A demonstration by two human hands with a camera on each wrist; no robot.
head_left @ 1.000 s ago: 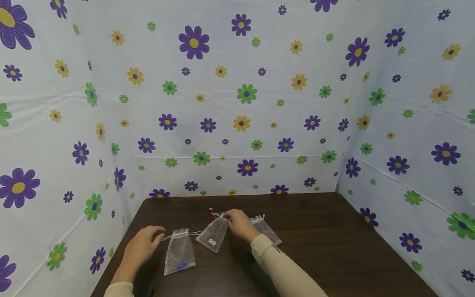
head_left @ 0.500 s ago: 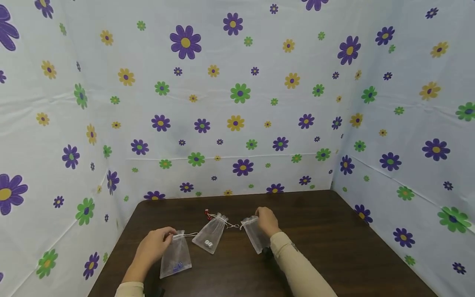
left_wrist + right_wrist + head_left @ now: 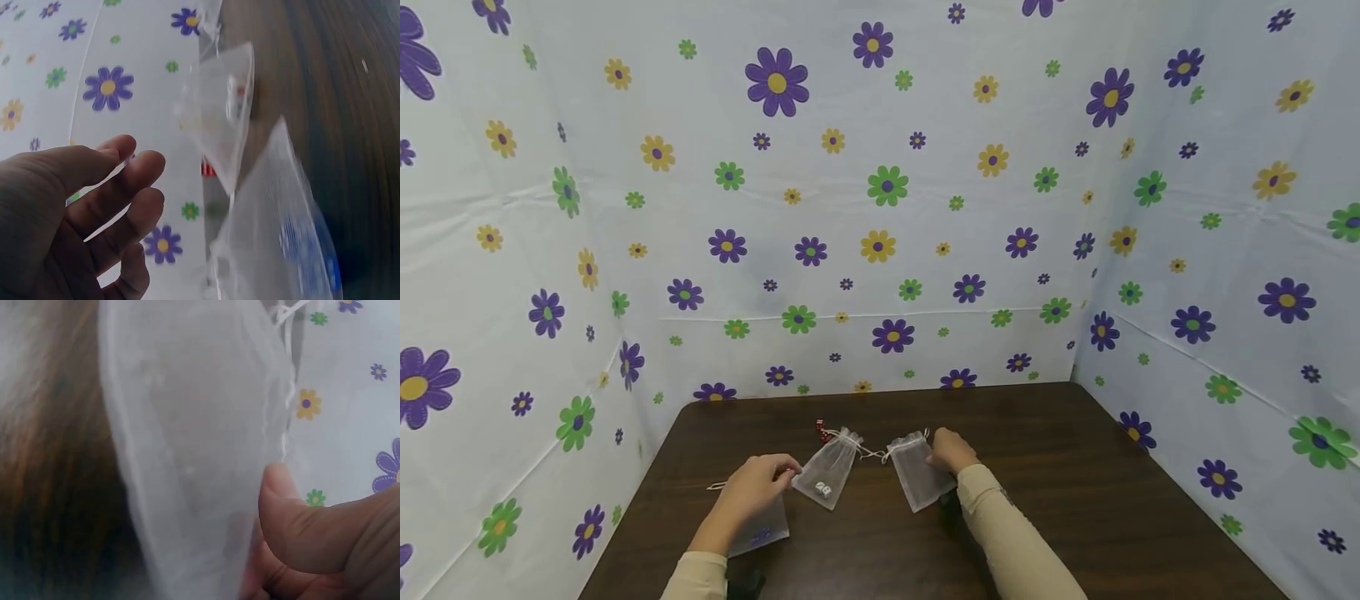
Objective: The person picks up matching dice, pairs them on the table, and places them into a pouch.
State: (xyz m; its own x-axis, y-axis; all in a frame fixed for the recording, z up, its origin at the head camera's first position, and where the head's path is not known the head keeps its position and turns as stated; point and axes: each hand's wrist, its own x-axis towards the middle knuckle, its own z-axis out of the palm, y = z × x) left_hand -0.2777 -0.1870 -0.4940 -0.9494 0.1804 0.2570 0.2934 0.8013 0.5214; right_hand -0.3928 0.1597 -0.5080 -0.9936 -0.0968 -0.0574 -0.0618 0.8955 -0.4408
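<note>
In the head view my right hand (image 3: 952,452) is at the upper right side of a sheer white drawstring bag (image 3: 914,479). Close up in the right wrist view, the thumb (image 3: 294,522) presses the bag's edge with fingers behind it. My left hand (image 3: 754,493) hovers over another sheer bag (image 3: 777,523) with blue dice (image 3: 760,536) inside, hiding its upper part. Its fingers are loosely bent with nothing between them in the left wrist view. Between the hands lies a middle sheer bag (image 3: 841,457) holding white dice (image 3: 823,490), close to the left fingertips.
Red dice (image 3: 822,429) lie beside the mouth of the middle bag. White drawstrings (image 3: 871,454) stretch between the middle and right bags. The dark wooden table (image 3: 1060,467) meets a flower-printed white cloth (image 3: 820,283) at the back and sides.
My right hand has moved from the middle bag's mouth to the right bag and pinches it. That bag has turned slightly. My left hand has moved rightward over the bag with blue dice.
</note>
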